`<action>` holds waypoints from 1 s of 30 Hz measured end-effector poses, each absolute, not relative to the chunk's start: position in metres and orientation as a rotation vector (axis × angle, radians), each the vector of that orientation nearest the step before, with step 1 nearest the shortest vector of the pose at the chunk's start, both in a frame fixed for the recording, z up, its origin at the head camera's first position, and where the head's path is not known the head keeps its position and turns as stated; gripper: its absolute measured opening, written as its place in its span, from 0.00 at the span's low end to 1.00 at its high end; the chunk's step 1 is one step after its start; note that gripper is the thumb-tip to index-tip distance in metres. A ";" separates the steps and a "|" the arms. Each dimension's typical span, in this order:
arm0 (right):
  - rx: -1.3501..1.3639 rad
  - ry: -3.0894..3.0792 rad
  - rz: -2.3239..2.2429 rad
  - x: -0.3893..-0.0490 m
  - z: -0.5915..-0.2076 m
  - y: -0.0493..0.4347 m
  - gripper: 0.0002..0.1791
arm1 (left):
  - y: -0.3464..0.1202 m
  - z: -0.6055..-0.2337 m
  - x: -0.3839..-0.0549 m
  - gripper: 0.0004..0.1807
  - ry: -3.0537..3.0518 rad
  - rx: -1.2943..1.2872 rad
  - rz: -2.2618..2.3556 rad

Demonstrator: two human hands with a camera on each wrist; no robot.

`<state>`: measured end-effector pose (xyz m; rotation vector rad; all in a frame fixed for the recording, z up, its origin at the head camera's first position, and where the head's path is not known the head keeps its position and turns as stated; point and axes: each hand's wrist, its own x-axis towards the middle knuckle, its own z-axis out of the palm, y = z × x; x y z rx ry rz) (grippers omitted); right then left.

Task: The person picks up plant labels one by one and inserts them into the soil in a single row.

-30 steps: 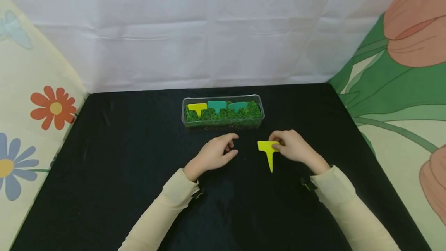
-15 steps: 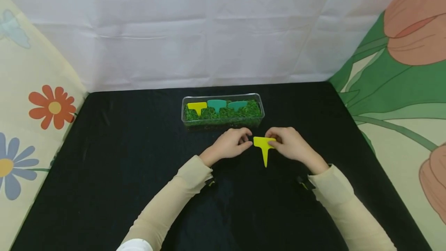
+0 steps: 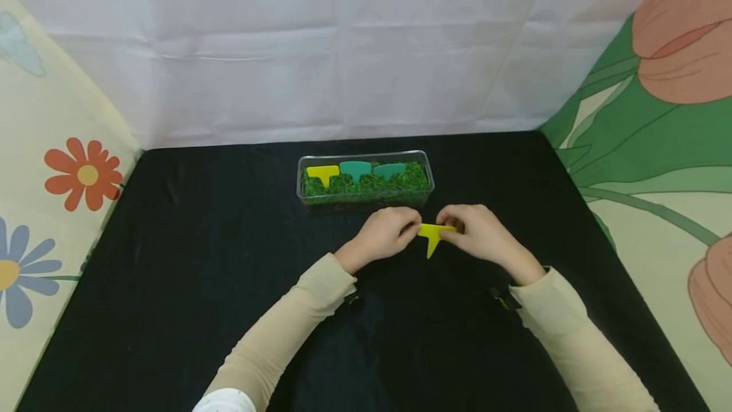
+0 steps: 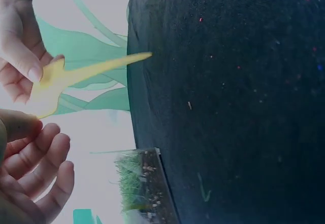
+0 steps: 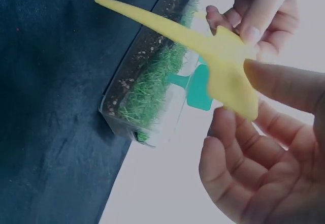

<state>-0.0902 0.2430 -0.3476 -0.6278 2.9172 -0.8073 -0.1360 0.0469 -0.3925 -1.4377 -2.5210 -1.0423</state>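
Observation:
A yellow T-shaped plant label (image 3: 433, 231) is held in the air between both hands, in front of the planter. My left hand (image 3: 389, 234) pinches one end of its head between thumb and fingers. The opposite end is pinched by my right hand (image 3: 479, 234). Its pointed stem hangs down, tilted in the head view; the right wrist view shows the label (image 5: 223, 61) up close. Behind the hands stands a clear rectangular planter (image 3: 366, 197) of green grass over soil. Stuck in the grass are a yellow label (image 3: 323, 173) and two teal labels, one in the middle (image 3: 356, 169) and one further right (image 3: 391, 171).
The planter stands toward the back of a table with a black cloth (image 3: 200, 259). A white sheet (image 3: 337, 49) hangs behind it. Floral panels rise on the left (image 3: 68, 113) and the right (image 3: 657, 145). Small specks dot the cloth in the left wrist view.
My left hand has moved right and taken hold of the yellow label's free end. The label has shifted slightly left and its stem has tilted. The planter and its labels stay put.

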 end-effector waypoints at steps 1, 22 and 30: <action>-0.642 2.920 -0.800 -0.090 -0.347 0.243 0.07 | 0.047 -0.391 -0.135 0.07 -2.499 -1.443 -1.010; -0.752 2.961 -0.529 -0.097 -0.338 0.228 0.07 | 0.052 -0.385 -0.123 0.05 -2.245 -1.414 -0.683; -0.791 2.980 -0.555 -0.097 -0.341 0.229 0.05 | 0.051 -0.388 -0.122 0.04 -2.263 -1.402 -0.707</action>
